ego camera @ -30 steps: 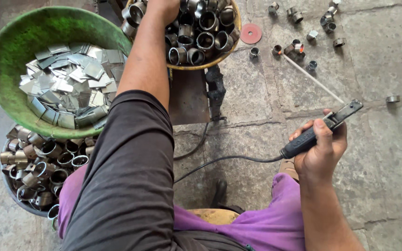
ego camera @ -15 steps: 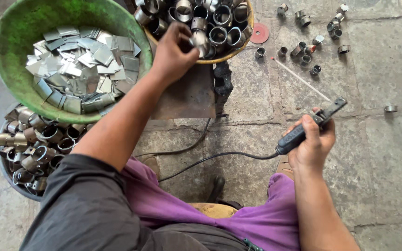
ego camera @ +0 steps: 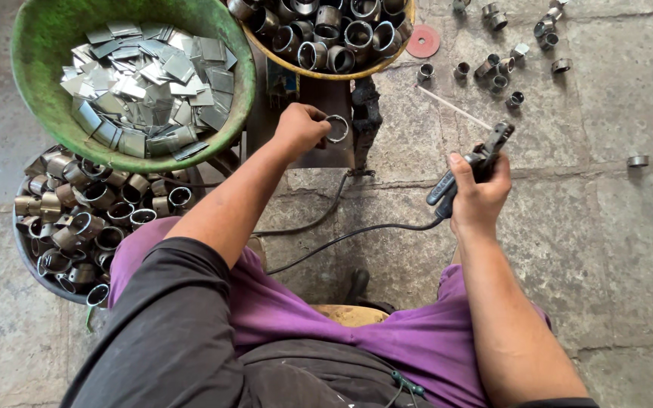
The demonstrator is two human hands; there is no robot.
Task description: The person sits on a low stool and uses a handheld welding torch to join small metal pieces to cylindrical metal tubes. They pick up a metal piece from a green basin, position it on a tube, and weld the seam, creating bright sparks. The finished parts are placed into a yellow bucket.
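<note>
Right hand closed round welding holder, cable trailing toward lap. Left hand pinches metal ring w/ fingertips, over dark plate. Beyond: green bowl of flat blanks, yellow bowl of rings.

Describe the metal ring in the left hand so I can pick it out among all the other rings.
Start at the green basin of flat metal pieces at top left, then move right to the dark plate below the yellow basin. The left hand holds one metal ring over that plate, the only ring pinched in fingers, not heaped in a basin or loose on the floor.
</note>
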